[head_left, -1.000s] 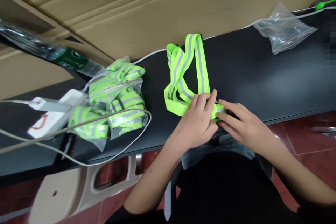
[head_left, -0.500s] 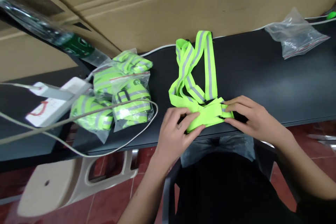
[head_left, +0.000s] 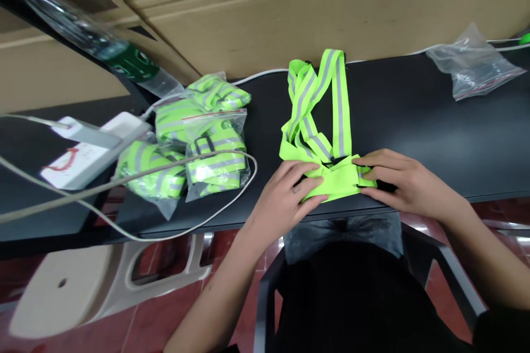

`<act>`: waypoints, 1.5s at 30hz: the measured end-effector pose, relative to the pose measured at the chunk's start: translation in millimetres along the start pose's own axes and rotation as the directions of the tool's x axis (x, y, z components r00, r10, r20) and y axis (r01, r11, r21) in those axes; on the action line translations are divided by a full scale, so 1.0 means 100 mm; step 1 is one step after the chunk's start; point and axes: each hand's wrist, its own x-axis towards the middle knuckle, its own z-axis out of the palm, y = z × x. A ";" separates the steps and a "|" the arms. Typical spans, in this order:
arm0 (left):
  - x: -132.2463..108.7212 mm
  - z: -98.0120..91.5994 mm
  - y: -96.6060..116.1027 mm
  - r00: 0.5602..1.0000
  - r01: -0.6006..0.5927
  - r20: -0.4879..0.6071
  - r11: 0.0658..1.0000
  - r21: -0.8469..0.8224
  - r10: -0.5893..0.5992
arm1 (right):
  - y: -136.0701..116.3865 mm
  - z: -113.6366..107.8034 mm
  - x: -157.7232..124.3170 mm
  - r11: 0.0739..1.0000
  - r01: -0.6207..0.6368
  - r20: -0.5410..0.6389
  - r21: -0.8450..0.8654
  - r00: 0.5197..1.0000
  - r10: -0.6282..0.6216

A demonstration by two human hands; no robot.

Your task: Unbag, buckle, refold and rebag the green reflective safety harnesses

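Head view, since the earlier frame: the waist band of the lime reflective vest (head_left: 339,179) has gone from bunched to flat. Fingers of the left hand (head_left: 281,198) and right hand (head_left: 409,187) lie on the band, grip unclear, at the bench-side end of the vest. Left of the vest: zip bags of folded vests (head_left: 217,143), and a power strip (head_left: 78,157) with an unreadable red mark.
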 end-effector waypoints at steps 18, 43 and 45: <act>0.03 0.07 0.16 0.994 0.101 0.057 0.991 -0.092 -0.096 | 0.06 0.06 0.09 0.950 0.173 0.195 -0.260 0.973 -0.124; 0.07 0.08 0.31 0.934 0.333 -0.053 0.913 -0.235 -0.354 | -0.03 -0.02 0.20 0.999 -0.011 0.011 0.053 1.000 0.010; 0.22 0.06 0.28 0.858 0.503 0.044 0.818 -0.278 -0.512 | 0.07 -0.01 0.31 0.980 -0.130 0.073 0.148 0.990 0.120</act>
